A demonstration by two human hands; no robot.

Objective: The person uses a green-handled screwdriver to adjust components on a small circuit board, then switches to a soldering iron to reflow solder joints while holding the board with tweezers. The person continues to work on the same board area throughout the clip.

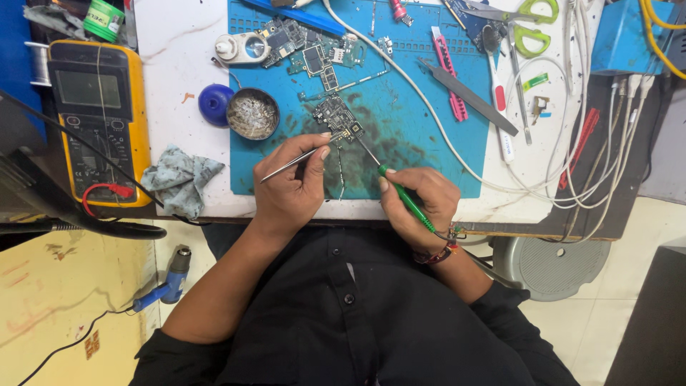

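A small dark circuit board (336, 116) lies on a stained blue work mat (407, 129). My left hand (289, 189) grips thin metal tweezers (296, 159) whose tips touch the board's near edge. My right hand (421, 196) holds a green-handled soldering iron (406, 199); its thin tip reaches up-left to the same spot on the board. Both hands rest at the mat's front edge.
A yellow multimeter (100, 107) sits at the left, a crumpled grey cloth (179, 179) beside it. A round tin of metal wool (252, 113) and blue lid (214, 104) stand left of the board. More boards (307, 50), green scissors (525, 25), pink tools and white cables (572, 164) crowd the far and right side.
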